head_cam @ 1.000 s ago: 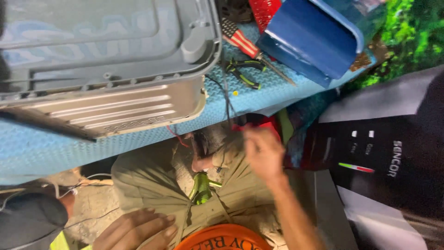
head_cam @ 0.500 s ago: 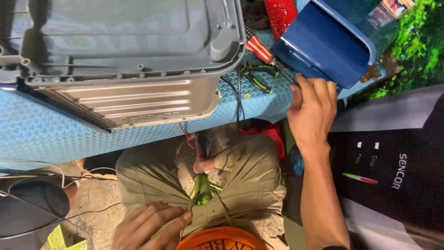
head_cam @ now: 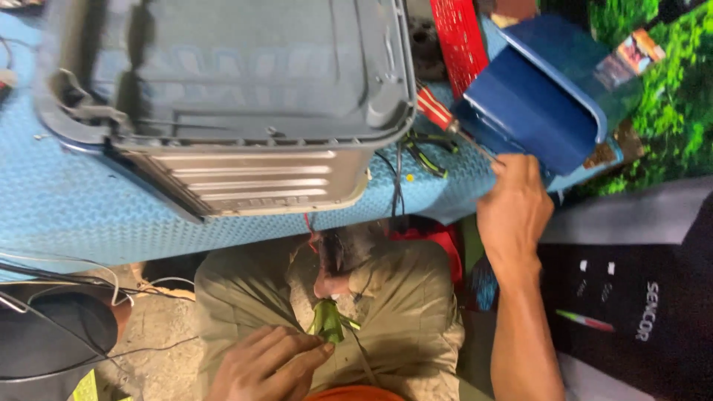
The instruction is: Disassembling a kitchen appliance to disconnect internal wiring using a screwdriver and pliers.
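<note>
The right hand (head_cam: 514, 212) reached up to the far edge of the blue work surface (head_cam: 89, 223), its fingers curled over the tip of a red-handled screwdriver (head_cam: 440, 113) that lay beside a blue plastic bin (head_cam: 538, 111). Whether the fingers had closed on the shaft could not be told; the handle lay flat on the surface, apparently not lifted. The left hand (head_cam: 264, 364) rested low on the lap, fingers partly curled, with its fingertips touching a small green component (head_cam: 327, 327) from which thin wires ran upward toward the bench; a firm pinch could not be confirmed. A grey appliance housing (head_cam: 223, 96) sat on the work surface with a ribbed metal side panel facing the person, and dark leads (head_cam: 397, 186) hung from its near edge. A pair of green-handled pliers (head_cam: 427, 148) lay just beside the screwdriver. Judged from this arrangement, the housing was already opened or upturned and the wiring was exposed, so access was complete; the tool was not yet in use, and work on the component remained to be done.
</note>
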